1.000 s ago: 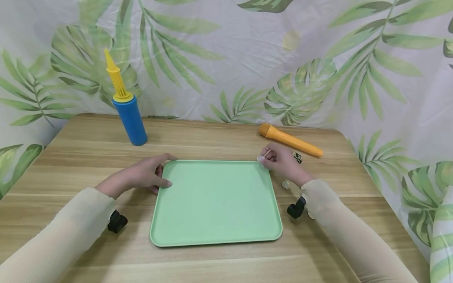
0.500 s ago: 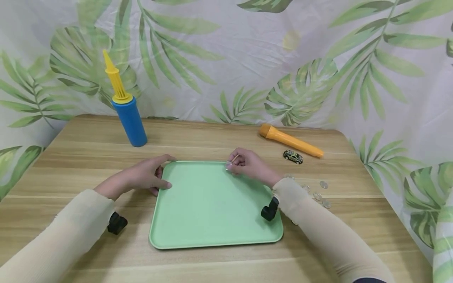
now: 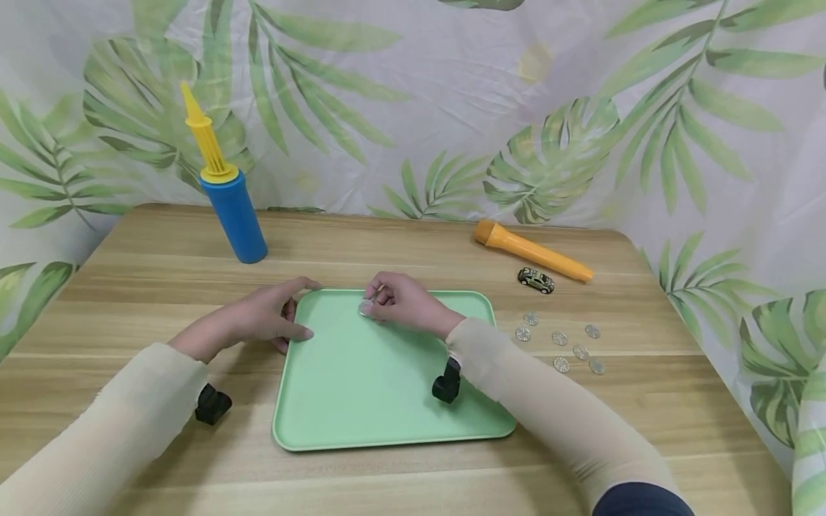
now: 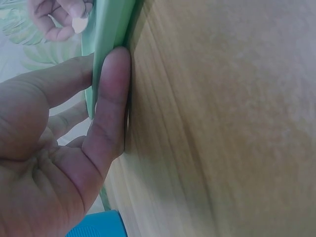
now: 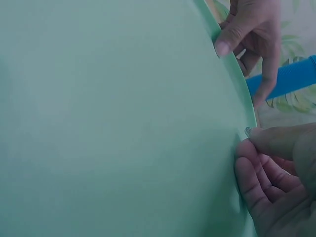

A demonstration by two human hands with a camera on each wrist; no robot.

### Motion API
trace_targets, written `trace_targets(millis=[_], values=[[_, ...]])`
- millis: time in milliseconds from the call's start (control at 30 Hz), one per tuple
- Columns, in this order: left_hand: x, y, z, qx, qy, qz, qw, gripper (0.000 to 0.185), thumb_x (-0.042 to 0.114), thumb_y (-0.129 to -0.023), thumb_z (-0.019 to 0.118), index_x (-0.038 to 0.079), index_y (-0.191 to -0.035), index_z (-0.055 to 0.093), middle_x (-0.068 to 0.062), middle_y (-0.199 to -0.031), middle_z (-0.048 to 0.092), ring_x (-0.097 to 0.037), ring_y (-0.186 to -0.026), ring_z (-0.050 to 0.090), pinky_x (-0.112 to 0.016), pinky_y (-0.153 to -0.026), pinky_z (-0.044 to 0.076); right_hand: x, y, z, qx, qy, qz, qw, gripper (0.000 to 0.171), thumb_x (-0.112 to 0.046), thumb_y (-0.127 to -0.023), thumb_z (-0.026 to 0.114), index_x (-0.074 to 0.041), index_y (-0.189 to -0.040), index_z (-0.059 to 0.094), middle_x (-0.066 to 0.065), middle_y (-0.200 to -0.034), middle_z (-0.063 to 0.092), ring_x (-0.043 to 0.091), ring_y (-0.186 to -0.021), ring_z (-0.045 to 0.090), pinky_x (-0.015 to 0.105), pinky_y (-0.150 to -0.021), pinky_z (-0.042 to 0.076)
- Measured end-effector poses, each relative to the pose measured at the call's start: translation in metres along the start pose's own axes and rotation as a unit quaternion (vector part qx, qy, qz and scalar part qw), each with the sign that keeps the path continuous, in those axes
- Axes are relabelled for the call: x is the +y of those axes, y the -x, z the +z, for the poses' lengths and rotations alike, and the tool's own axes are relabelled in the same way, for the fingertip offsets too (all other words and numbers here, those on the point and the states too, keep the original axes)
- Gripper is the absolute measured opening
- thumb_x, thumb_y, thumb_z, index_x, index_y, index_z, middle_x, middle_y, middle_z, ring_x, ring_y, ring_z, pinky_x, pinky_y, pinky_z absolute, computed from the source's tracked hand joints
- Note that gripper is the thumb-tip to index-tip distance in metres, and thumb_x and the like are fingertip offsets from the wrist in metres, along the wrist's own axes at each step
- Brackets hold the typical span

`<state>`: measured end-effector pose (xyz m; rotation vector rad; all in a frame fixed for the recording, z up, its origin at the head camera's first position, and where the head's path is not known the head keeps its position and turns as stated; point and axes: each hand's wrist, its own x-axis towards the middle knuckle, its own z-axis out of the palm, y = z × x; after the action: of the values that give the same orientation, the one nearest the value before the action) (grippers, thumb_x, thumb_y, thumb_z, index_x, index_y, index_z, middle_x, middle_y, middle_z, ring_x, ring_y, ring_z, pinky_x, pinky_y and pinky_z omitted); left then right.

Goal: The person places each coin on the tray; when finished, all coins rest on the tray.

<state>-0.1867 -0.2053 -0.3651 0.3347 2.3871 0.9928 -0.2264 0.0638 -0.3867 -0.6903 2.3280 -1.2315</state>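
Observation:
A green tray (image 3: 374,387) lies on the wooden table. At its back left corner my left hand (image 3: 267,315) grips the rim; the left wrist view has one finger tucked beneath the tray (image 4: 114,24) and the thumb over it. Above the tray's back edge, left of its middle, my right hand (image 3: 409,307) pinches a silvery round coin (image 3: 366,308) between thumb and fingertips. Seen from the right wrist, just a sliver of the coin (image 5: 248,132) sticks out past the thumb, close over the tray's surface.
Several patterned coins (image 3: 560,338) lie scattered right of the tray. Behind them sit a small toy car (image 3: 536,280) and an orange toy microphone (image 3: 535,252). A blue and yellow hand pump (image 3: 235,218) stands at the back left. Leaf-print cloth (image 3: 439,107) hangs behind the table.
My right hand has carried the coin leftward along the tray's back edge from its right corner, uncovering the toy car and the loose coins. The left hand keeps its hold on the tray.

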Motion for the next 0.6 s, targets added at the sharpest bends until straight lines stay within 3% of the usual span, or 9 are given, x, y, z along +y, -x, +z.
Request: trace_targets(millis=[600], values=[[-0.003, -0.001, 0.0, 0.001, 0.01, 0.005, 0.9999, 0.081, 0.01, -0.095, 0.077, 0.005, -0.16, 0.03, -0.009, -0.083, 0.054, -0.019, -0.068, 0.062, -0.031, -0.062, 0.063, -0.025, -0.017, 0.024, -0.019, 0.049, -0.014, 0.999, 0.014, -0.014, -0.1, 0.071, -0.005, -0.11, 0.067, 0.001, -0.089, 0.067, 0.007, -0.078, 0.057, 0.015, -0.073, 0.048]])
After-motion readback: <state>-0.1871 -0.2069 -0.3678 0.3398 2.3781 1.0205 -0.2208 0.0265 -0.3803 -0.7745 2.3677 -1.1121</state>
